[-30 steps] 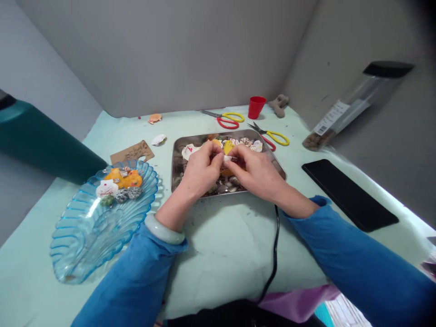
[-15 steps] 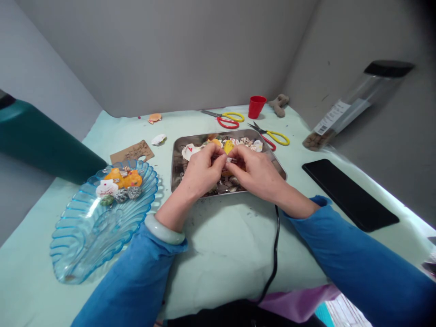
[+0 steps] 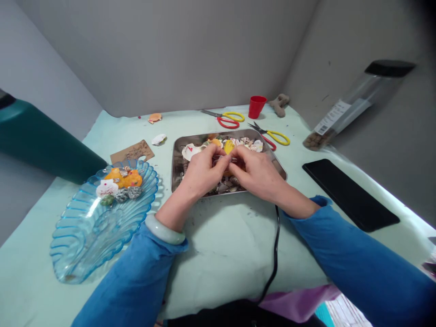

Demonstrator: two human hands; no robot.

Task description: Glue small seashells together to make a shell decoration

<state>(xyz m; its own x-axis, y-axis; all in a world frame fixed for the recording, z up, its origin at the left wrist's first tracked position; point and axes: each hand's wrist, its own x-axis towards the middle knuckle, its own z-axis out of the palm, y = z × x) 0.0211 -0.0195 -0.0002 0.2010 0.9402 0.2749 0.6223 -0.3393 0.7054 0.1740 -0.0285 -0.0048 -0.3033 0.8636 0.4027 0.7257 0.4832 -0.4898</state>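
Note:
My left hand (image 3: 207, 169) and my right hand (image 3: 256, 171) meet over a metal tray (image 3: 177, 175). Fingertips of both are pinched together on something small that I cannot make out, mostly covered by the fingers. Seashells of several kinds fill the tray, among them a white scallop shell (image 3: 188, 151) with a red mark, a yellow shell (image 3: 229, 146) and small snail shells (image 3: 245, 141). A blue clear shell-shaped dish (image 3: 102, 236) stands to the left, with orange, white, green and speckled grey shells at its far end.
Two pairs of scissors (image 3: 233, 119) (image 3: 278, 137) lie behind the tray, near a red cup (image 3: 257, 107). A green bottle (image 3: 44, 136) leans in at left. At right are a black flat object (image 3: 349, 194) and a clear tube (image 3: 350, 109). A black cable (image 3: 276, 245) crosses the front.
My fingertips have shifted slightly against each other, the left thumb moving a little to the right. The pale bit seen between them before is now mostly covered.

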